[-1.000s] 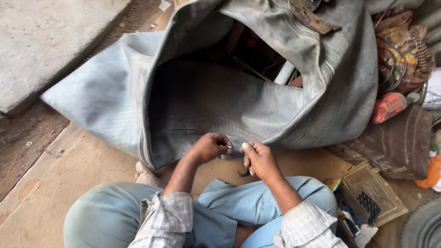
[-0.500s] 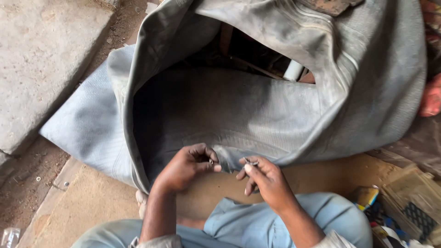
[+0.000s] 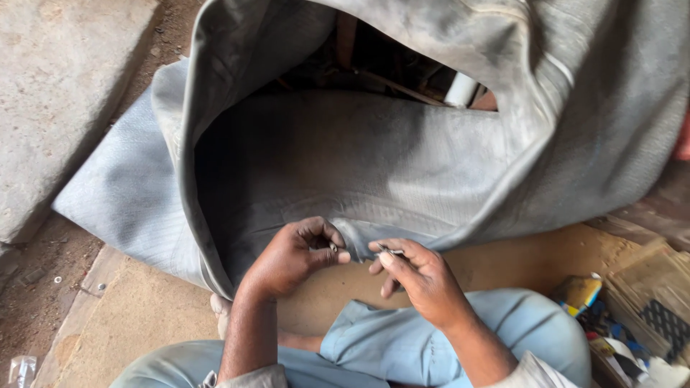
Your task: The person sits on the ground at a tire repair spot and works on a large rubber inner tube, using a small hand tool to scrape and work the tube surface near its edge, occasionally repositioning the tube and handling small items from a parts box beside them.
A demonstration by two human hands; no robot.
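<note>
Rubber tube edge under two hands, small metal piece at risk

Rubber tube (image 3: 402, 165), big, grey and slack, fills most of the view. It is folded over itself, and its near edge lies on the brown board (image 3: 144, 316) just in front of the person's knees in light blue trousers (image 3: 460, 345). Both hands meet at that near edge.

Left hand (image 3: 291, 255) is curled nearly closed, thumb and forefinger pinching the fold of rubber, with a small shiny metal bit (image 3: 333, 247) showing at the fingertips. Right hand (image 3: 420, 276) is also mostly closed, pinching a thin metal tool (image 3: 390, 251) between thumb and forefinger, its tip pointing toward the left hand, a short gap away.

Risks, as I judge them: the heavy upper fold could sag and drag the pinched edge out of the left hand, since only fingertips hold it. The thin tool could slip off the rubber and prick the left fingers, which sit right in its line. The little metal bit is small enough to drop and get lost on the board or in the dirt (image 3: 43, 302) at the left.

Compared with half a second ago, the camera sits closer and lower over the tube, so the hands look larger and lie nearer the middle. The right hand has turned slightly, and the tool shows more clearly. The grip of both hands on the edge is otherwise unchanged.
</note>
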